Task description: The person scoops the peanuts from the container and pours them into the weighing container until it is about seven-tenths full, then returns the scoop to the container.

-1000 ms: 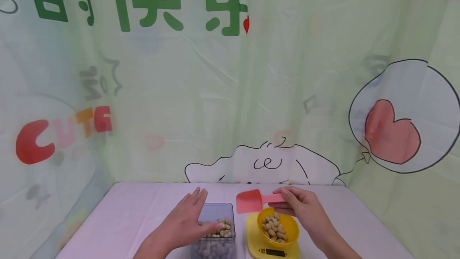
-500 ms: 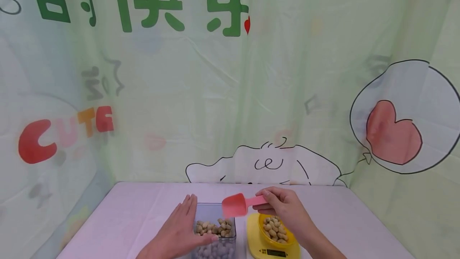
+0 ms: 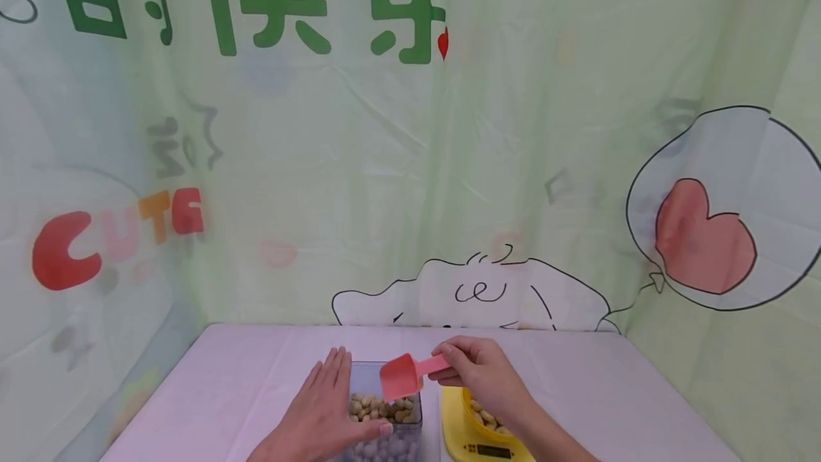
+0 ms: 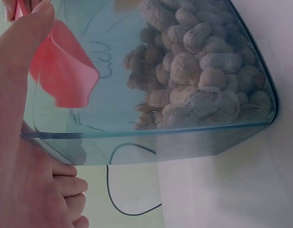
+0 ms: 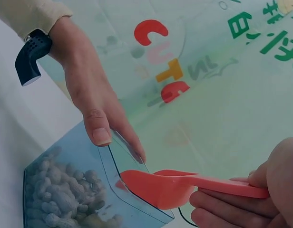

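Observation:
My right hand [image 3: 482, 373] pinches the handle of a small red-pink scoop [image 3: 399, 378] between thumb and fingers. In the right wrist view the scoop's bowl [image 5: 161, 190] reaches over the rim of a clear plastic box [image 4: 175, 145]. Unshelled peanuts [image 4: 203, 80] fill the box's lower part, below the scoop. My left hand [image 3: 321, 405] rests on the box's left side with straight fingers, its thumb [image 5: 100, 135] lying over the near rim.
Right of the box, a yellow kitchen scale [image 3: 452, 433] carries a yellow bowl [image 3: 470, 416] holding peanuts, partly hidden by my right hand. Both stand on a pale tablecloth [image 3: 256, 362]. A printed curtain [image 3: 269, 162] closes off the back and sides.
The scoop has moved left and down in my right hand, from above the scale to over the box. My left hand has shifted slightly left and settled on the box.

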`<state>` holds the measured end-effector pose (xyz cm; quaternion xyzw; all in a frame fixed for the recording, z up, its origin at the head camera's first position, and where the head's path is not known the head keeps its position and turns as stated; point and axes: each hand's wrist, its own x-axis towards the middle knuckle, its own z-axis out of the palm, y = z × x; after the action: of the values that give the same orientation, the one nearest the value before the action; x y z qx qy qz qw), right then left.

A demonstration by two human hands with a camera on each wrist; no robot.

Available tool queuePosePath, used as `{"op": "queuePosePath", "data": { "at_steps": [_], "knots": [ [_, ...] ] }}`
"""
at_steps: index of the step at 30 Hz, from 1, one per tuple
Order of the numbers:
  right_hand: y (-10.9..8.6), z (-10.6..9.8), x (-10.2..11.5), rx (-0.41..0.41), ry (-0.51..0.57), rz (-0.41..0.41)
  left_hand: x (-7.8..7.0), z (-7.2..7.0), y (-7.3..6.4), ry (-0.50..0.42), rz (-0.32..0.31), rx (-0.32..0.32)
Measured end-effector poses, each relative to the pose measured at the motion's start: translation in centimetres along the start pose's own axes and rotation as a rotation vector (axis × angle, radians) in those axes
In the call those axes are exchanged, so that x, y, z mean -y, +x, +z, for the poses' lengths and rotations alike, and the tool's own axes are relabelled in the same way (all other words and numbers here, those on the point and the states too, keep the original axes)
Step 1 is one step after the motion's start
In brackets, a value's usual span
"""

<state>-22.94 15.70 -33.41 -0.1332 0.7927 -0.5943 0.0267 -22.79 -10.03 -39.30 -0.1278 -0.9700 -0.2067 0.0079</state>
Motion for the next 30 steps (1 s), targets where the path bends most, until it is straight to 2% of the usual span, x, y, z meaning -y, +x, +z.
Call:
{"op": "queuePosePath", "data": {
  "at_steps": [9,18,24,30],
  "knots": [
    [0.1,1.2,0.5,0.045,-0.068,-0.052,0.0,0.1,-0.1,0.019,0.006,-0.019],
    [0.5,2.7,1.1,0.058,-0.3,-0.078,0.1,0.1,0.1,0.02,0.003,-0.012],
    [1.1,3.8,1.3,0.076,-0.31,-0.077,0.0,0.2,0.1,0.004,0.007,-0.008],
    [1.8,4.5,1.1,0.12,-0.282,-0.033,0.0,0.2,0.1,0.006,0.017,-0.009]
  ]
}}
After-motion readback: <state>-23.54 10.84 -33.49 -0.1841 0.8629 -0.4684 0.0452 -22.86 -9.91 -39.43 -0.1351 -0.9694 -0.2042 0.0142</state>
